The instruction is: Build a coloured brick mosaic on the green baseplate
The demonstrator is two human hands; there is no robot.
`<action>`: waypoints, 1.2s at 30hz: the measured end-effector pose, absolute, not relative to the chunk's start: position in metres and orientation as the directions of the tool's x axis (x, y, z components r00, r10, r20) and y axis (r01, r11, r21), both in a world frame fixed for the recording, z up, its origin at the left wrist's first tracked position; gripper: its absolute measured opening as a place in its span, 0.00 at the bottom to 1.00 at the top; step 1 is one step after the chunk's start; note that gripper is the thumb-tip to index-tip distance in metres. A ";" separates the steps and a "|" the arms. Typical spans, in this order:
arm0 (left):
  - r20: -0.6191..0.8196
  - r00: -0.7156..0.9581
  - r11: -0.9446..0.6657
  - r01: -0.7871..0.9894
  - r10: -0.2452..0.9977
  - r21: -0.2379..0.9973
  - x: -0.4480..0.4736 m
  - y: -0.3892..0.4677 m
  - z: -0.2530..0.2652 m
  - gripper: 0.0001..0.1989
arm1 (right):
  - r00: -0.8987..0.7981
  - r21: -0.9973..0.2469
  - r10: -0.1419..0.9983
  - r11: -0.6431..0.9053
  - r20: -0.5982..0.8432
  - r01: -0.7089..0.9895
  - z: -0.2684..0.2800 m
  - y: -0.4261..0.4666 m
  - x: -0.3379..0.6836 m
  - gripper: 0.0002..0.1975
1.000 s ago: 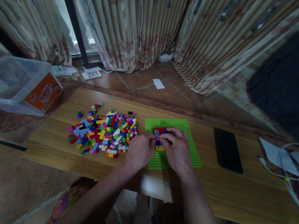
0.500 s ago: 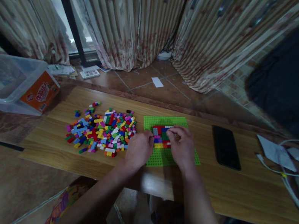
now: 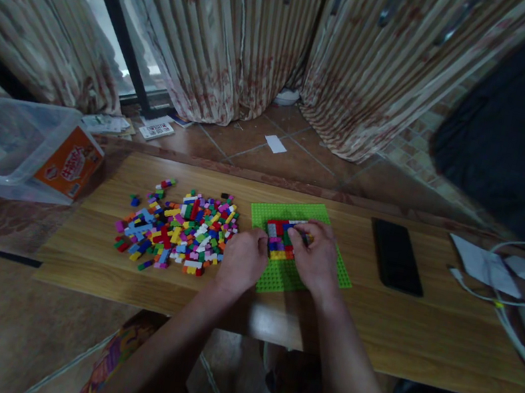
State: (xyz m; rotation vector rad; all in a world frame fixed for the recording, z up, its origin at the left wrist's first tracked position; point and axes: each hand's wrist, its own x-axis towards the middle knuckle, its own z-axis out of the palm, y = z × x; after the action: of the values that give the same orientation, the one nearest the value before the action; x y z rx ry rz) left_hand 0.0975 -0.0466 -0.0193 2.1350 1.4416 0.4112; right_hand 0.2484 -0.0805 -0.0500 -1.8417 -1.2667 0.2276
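A green studded baseplate (image 3: 277, 284) lies on the wooden table, bearing a block of joined toy bricks (image 3: 275, 243) in red, blue, purple, yellow and other colours. My right hand (image 3: 317, 260) reaches over the right part of this block, thumb and fingers closed together against the bricks; what lies between the fingertips is hidden. My left hand (image 3: 245, 258) is curled closed at the baseplate's left edge, its thumb side close to the block. Anything inside it is hidden. Left of that hand spreads a pile of loose toy bricks (image 3: 185, 230) in many colours.
A black phone (image 3: 396, 257) lies right of the baseplate. White cables (image 3: 502, 303) and papers (image 3: 484, 266) are at the table's right end. Beyond the left end stands a clear plastic box (image 3: 23, 141) with an orange label. Striped curtains (image 3: 247, 51) hang behind the table.
My right hand has shifted slightly left and its fingers have come down closer over the brick block. The left hand stays nearly in place, and the view moves a little.
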 end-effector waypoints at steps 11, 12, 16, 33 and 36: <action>-0.094 0.328 -0.215 0.783 0.940 0.584 0.103 -0.043 -0.019 0.16 | 0.461 -0.637 0.839 -0.193 0.287 0.746 -0.054 -0.079 0.234 0.16; -0.093 0.323 -0.212 0.785 0.942 0.582 0.103 -0.043 -0.019 0.16 | 0.466 -0.633 0.838 -0.201 0.284 0.747 -0.054 -0.079 0.233 0.16; -0.100 0.314 -0.199 0.785 0.944 0.586 0.105 -0.043 -0.020 0.16 | 0.491 -0.628 0.830 -0.238 0.265 0.741 -0.056 -0.079 0.231 0.16; -0.020 0.297 -0.227 0.768 0.955 0.599 0.092 -0.040 -0.015 0.14 | 0.484 -0.663 0.811 -0.168 0.327 0.730 -0.060 -0.080 0.230 0.20; 0.090 0.213 -0.226 0.799 0.973 0.558 0.070 -0.021 -0.009 0.13 | 0.498 -0.715 0.798 -0.125 0.340 0.688 -0.057 -0.079 0.235 0.21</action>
State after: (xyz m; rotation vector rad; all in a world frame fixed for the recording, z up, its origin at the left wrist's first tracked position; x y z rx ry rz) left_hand 0.0697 -0.0215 -0.0088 2.1021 1.6450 0.6061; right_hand 0.2354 -0.0785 -0.0569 -1.8589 -1.2369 0.1569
